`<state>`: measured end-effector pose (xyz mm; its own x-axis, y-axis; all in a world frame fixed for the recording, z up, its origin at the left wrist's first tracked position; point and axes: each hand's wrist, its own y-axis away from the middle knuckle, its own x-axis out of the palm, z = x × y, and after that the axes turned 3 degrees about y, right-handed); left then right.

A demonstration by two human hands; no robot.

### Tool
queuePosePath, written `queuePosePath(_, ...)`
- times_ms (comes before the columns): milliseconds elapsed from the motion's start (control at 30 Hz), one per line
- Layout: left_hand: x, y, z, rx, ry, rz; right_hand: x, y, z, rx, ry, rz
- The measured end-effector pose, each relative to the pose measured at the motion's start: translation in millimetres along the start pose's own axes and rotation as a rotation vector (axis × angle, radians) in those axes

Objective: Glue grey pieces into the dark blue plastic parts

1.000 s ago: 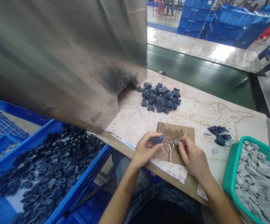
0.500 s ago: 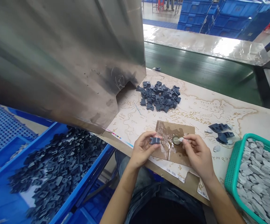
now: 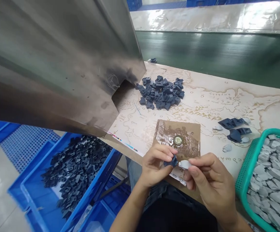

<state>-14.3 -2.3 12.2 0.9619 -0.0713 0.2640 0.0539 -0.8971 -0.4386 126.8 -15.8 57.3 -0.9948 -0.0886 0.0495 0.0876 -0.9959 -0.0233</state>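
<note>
My left hand (image 3: pixel 154 164) pinches a small dark blue plastic part (image 3: pixel 171 161) near the table's front edge. My right hand (image 3: pixel 209 183) pinches a small light grey piece (image 3: pixel 184 164) and holds it against that part. Just beyond the hands lies a brown taped cardboard pad (image 3: pixel 185 133) with a round metal disc (image 3: pixel 178 140) on it. A heap of dark blue parts (image 3: pixel 159 92) sits farther back on the map-printed table cover (image 3: pixel 210 103).
A large metal chute (image 3: pixel 57 58) fills the left. Below it a blue crate (image 3: pixel 77 164) holds many dark parts. A green basket (image 3: pixel 270 180) of grey pieces stands at right, with a few assembled parts (image 3: pixel 234 129) beside it. A green conveyor belt (image 3: pixel 215 54) runs behind.
Both hands have drawn back from the cardboard pad toward me and come together. The grey piece left the disc and now meets the blue part. The camera tilted down.
</note>
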Motion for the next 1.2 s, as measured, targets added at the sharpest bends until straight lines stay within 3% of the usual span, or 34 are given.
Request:
queuePosePath(333, 1.4, -2, -3, 0.120, -0.185, 0.017, -2, 1, 2, -0.006, -0.017, -0.011)
queuePosePath(533, 0.8, 0, 0, 0.112, -0.155, 0.020, 1, -2, -2, 0.009, -0.029, 0.002)
queuePosePath(667, 0.3, -2, 3, 0.179, -0.150, 0.033, 3, -4, -3, 0.030, -0.034, 0.016)
queuePosePath(867, -1.7, -7, 0, 0.277, -0.216, 0.053, 6, -3, 10, 0.219, -0.039, -0.058)
queuePosePath(1200, -2.9, -7, -3, 0.384, -0.308, 0.063, 6, -5, 20, 0.357, -0.090, 0.002)
